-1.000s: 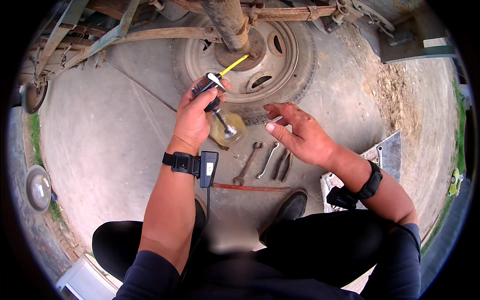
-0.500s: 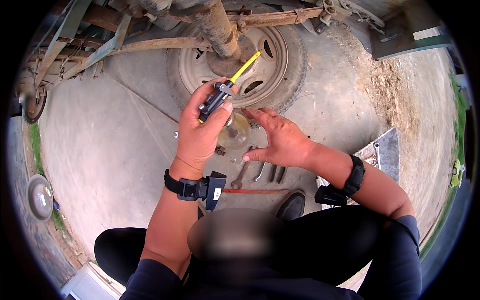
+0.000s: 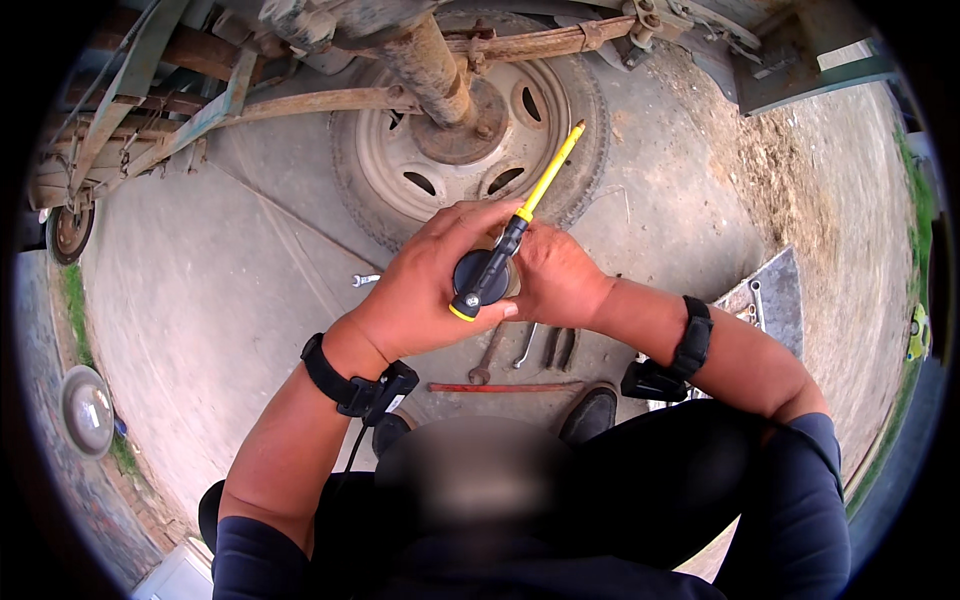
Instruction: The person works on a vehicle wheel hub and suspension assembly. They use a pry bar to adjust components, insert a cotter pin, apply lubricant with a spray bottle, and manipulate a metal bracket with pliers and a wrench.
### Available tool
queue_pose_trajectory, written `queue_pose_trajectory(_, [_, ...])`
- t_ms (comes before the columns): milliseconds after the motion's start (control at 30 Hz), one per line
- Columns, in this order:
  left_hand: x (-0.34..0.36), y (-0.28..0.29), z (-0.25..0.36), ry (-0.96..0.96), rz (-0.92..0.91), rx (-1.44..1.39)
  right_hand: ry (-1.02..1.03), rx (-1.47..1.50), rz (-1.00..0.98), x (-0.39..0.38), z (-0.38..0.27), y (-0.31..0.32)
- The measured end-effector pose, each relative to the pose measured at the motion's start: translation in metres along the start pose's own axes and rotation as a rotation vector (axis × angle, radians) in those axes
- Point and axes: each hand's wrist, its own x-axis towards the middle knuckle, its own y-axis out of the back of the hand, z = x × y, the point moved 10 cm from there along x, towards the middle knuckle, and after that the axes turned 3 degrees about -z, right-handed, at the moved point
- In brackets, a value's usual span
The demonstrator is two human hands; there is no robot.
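Both hands are wrapped around an oil can (image 3: pixel 478 281) with a black cap, a black pump handle and a long yellow spout (image 3: pixel 550 172) angled up to the right. My left hand (image 3: pixel 415 290) grips it from the left, thumb below the cap. My right hand (image 3: pixel 560 280) closes around it from the right, mostly hiding its body. Just beyond them stands a dusty wheel (image 3: pixel 370 172) with an axle hub (image 3: pixel 460 140).
Rusty beams (image 3: pixel 310 100) cross overhead. Several wrenches (image 3: pixel 493 350), pliers (image 3: pixel 560 350) and a red bar (image 3: pixel 500 387) lie on the concrete between my feet. A grey metal tray (image 3: pixel 775 290) sits at right, a round basin (image 3: pixel 88 410) at far left.
The can has turned so its cap faces me and the spout points farther right. My right hand has moved in from open fingers to gripping the can alongside my left hand.
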Motion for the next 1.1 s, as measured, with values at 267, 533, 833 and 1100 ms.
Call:
queue_pose_trajectory(267, [-0.018, -0.015, -0.021, 0.004, 0.101, 0.012, -0.04, -0.096, -0.246, -0.004, 0.001, -0.03])
queue_pose_trajectory(533, [-0.038, -0.007, -0.082, 0.322, 0.273, -0.068, -0.246, -0.008, -0.223, -0.01, 0.019, -0.02])
queue_pose_trajectory(833, [-0.013, 0.036, -0.072, 0.192, 0.118, 0.549, -0.274, 0.019, -0.2, -0.018, 0.023, -0.015])
queue_pose_trajectory(1100, [-0.025, 0.046, -0.112, 0.428, 0.134, -0.24, -0.282, 0.038, -0.231, -0.025, 0.026, -0.015])
